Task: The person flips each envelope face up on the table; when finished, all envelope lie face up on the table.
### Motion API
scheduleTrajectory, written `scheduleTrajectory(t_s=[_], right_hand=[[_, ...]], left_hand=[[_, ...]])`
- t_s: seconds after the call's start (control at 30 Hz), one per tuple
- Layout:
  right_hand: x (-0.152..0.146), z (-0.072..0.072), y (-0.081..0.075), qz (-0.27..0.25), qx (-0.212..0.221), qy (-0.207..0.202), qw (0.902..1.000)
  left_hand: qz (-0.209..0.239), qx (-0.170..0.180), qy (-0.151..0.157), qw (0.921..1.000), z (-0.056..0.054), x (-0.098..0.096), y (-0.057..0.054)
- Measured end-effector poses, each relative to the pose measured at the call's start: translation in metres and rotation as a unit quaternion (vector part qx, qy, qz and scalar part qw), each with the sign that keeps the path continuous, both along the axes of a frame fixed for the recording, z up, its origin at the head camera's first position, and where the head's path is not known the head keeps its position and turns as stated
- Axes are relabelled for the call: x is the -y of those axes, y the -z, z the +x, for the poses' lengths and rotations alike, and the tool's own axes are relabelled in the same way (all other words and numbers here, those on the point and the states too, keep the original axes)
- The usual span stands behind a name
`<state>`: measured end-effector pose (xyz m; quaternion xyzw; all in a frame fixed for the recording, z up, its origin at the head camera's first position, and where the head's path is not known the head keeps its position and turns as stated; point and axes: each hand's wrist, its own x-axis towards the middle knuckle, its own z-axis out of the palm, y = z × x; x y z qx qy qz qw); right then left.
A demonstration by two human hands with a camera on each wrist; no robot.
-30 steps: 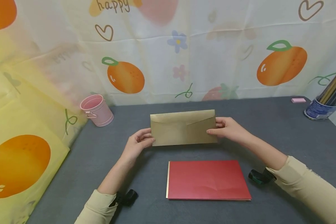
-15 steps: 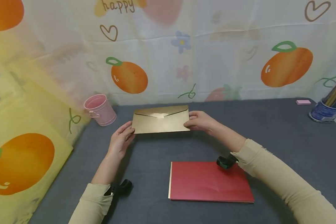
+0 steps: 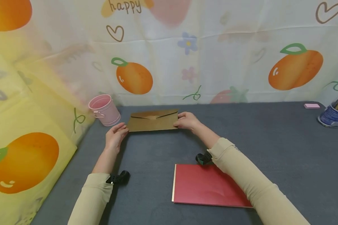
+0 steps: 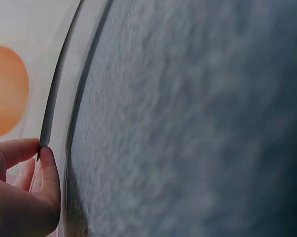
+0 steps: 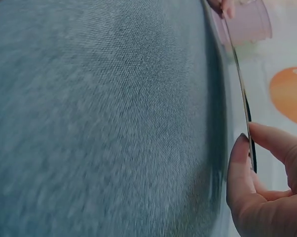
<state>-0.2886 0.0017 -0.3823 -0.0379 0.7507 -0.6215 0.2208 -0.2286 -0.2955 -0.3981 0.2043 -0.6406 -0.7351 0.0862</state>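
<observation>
A gold envelope (image 3: 153,124) with its pointed flap folded toward the viewer is held near the back of the dark table. My left hand (image 3: 115,137) pinches its left edge between thumb and fingers, and my right hand (image 3: 188,121) pinches the right edge. In the left wrist view the envelope (image 4: 55,94) appears edge-on, between the left thumb and a finger. The right wrist view likewise shows the envelope (image 5: 241,81) as a thin strip in the right hand's pinch. Nearer the front lies a red sheet (image 3: 205,186) with a pale left edge, partly covered by the right sleeve.
A pink bucket (image 3: 105,112) stands at the back left, close to the envelope's left end. At the far right are a pink eraser (image 3: 311,106) and a blue tin (image 3: 333,116) of pencils. Printed cloth (image 3: 163,50) hangs behind the table (image 3: 146,175).
Both hands have carried the envelope left and farther back, toward the pink bucket. It has tilted back, and the flap shows more clearly. The right forearm now crosses over the red sheet.
</observation>
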Motion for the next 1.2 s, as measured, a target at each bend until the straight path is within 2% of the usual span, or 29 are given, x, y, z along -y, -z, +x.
scheduleTrajectory(t_s=[0.13,0.27,0.5,0.63,0.8,0.87,1.07,1.2], right_hand=[[0.008,-0.002,0.002,0.027,-0.013,0.008,0.9995],[0.015,-0.001,0.004,0.033,-0.013,0.006,0.9994],[0.02,0.002,0.005,0.026,-0.004,0.0,0.9996],[0.021,0.003,0.006,0.008,0.007,0.001,0.9999],[0.02,0.003,0.006,-0.001,0.019,0.002,0.9998],[0.018,0.003,0.005,-0.002,0.026,0.001,0.9997],[0.009,0.006,-0.001,-0.003,0.038,-0.009,0.9992],[-0.001,0.009,-0.008,0.002,0.025,-0.02,0.9995]], left_hand=[[-0.049,-0.012,-0.021,0.9985,-0.004,0.003,0.002],[-0.072,-0.018,-0.037,0.9965,-0.007,0.007,0.004],[-0.157,0.011,-0.054,0.9861,-0.009,0.014,0.008],[-0.19,0.028,-0.051,0.98,-0.008,0.017,0.008],[-0.204,0.043,-0.047,0.9769,-0.006,0.016,0.008],[-0.22,0.051,-0.043,0.9731,-0.006,0.014,0.007],[-0.278,0.063,-0.008,0.9583,-0.002,0.008,0.001],[-0.287,0.062,0.009,0.9559,0.002,0.003,-0.003]])
